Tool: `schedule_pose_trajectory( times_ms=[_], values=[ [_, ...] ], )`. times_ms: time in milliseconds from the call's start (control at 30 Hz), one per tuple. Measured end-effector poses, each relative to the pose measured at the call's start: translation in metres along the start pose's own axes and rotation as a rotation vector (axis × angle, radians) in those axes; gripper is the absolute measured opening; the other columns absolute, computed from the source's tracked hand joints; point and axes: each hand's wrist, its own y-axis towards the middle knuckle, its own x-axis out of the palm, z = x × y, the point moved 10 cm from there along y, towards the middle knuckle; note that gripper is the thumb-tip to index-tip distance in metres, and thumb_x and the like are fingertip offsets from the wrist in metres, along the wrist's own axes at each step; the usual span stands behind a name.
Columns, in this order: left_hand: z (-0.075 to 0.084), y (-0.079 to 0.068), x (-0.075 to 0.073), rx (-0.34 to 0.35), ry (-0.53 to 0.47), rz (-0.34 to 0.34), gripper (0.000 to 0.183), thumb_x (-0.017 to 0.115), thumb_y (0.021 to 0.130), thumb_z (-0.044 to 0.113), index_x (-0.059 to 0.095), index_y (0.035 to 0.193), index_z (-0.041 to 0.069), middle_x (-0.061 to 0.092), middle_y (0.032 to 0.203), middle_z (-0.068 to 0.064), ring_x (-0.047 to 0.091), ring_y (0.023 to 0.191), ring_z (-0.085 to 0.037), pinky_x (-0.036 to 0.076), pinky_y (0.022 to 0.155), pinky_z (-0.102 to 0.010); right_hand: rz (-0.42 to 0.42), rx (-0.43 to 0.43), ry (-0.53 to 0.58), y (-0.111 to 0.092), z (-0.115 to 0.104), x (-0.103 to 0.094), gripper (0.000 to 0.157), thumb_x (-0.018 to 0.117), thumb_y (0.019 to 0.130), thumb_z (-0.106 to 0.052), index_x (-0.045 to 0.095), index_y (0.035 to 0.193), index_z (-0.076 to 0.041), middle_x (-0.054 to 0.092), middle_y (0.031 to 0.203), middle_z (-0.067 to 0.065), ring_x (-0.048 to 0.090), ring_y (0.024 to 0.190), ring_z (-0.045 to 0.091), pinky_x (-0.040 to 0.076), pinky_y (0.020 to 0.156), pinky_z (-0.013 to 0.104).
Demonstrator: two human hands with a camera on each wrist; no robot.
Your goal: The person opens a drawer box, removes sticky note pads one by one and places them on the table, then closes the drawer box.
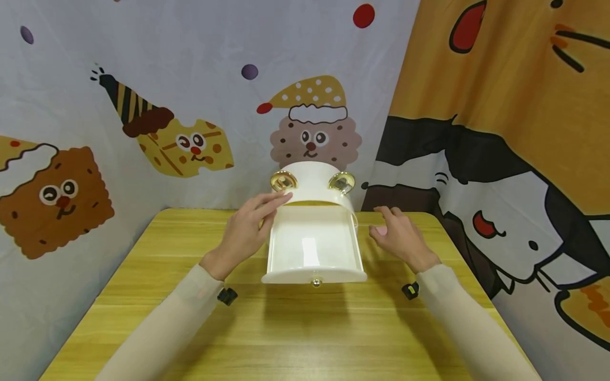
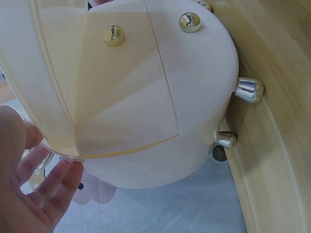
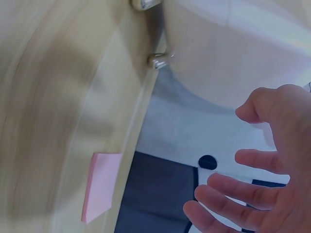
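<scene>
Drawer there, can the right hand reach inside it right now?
Probably yes. The drawer sticks out with its top open, and the right hand is beside it, holding nothing. Nothing seems to block the way; the left hand is on the other side.

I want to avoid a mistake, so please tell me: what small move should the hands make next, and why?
Probably the right hand should push the drawer gently inward: it stands pulled out, the right hand holds nothing, and the left hand touches the box and could steady it.
</scene>
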Motion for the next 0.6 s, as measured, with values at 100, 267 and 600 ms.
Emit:
schedule_pose_trajectory(
  times_ms=[100,267,600],
  values=[
    [0.0,0.0,0.0,-0.002,-0.002,0.001,0.051,0.072,0.114,0.001,0.073,0.161,0.02,0.075,0.158,-0.009,0.063,0.085,-0.022,0.04,0.058,-0.023,0.028,-0.007,0.008,-0.002,-0.007,-0.006,0.057,0.077,0.11,-0.035,0.066,0.158,-0.007,0.072,0.142,0.032,0.078,0.101,0.048,0.068,0.084,0.066],
    [0.0,0.0,0.0,-0.008,-0.004,-0.002,0.051,0.072,0.114,0.001,0.073,0.161,0.021,0.075,0.158,-0.009,0.062,0.084,-0.021,0.039,0.057,-0.023,0.069,-0.016,0.026,-0.007,-0.017,-0.015,0.054,0.078,0.109,-0.035,0.069,0.155,-0.008,0.076,0.137,0.027,0.079,0.101,0.045,0.069,0.083,0.063],
    [-0.001,0.0,0.001,-0.021,0.008,-0.014,0.053,0.072,0.113,0.0,0.072,0.162,0.022,0.075,0.159,-0.008,0.061,0.083,-0.02,0.039,0.057,-0.023,0.148,-0.06,0.052,-0.016,-0.036,-0.033,0.048,0.08,0.108,-0.032,0.074,0.15,-0.009,0.079,0.132,0.025,0.08,0.097,0.043,0.069,0.078,0.06]
  ],
)
